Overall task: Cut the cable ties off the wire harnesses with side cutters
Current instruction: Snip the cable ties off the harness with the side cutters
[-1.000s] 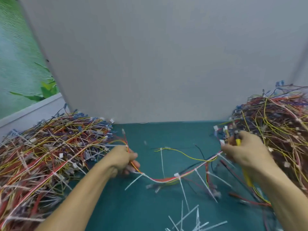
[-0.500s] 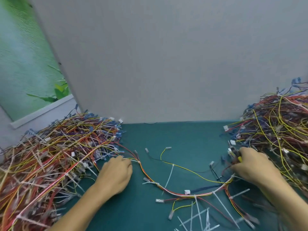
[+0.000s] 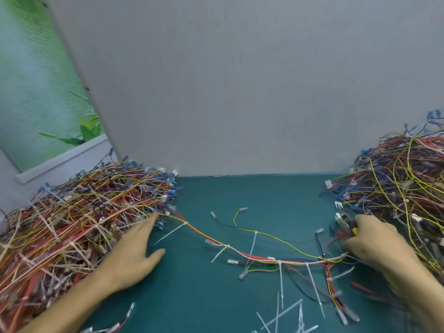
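The wire harness (image 3: 254, 258) lies on the green table (image 3: 264, 195) between the two hands. Its left end is just beside the first finger of the left hand (image 3: 134, 255). That hand lies flat with straight fingers (image 3: 150, 222) and holds nothing. The harness's right end reaches the right hand (image 3: 374, 243), whose curled fingers grip the side cutters (image 3: 353, 228). Only a bit of yellow handle shows. The harness is a thin bunch of red, yellow and white wires. At least five white cable ties (image 3: 280, 277) stick out of it. There are two big wire piles, the left pile (image 3: 72, 212) and the right pile (image 3: 403, 188). Cut tie bits (image 3: 283, 316) lie in front.
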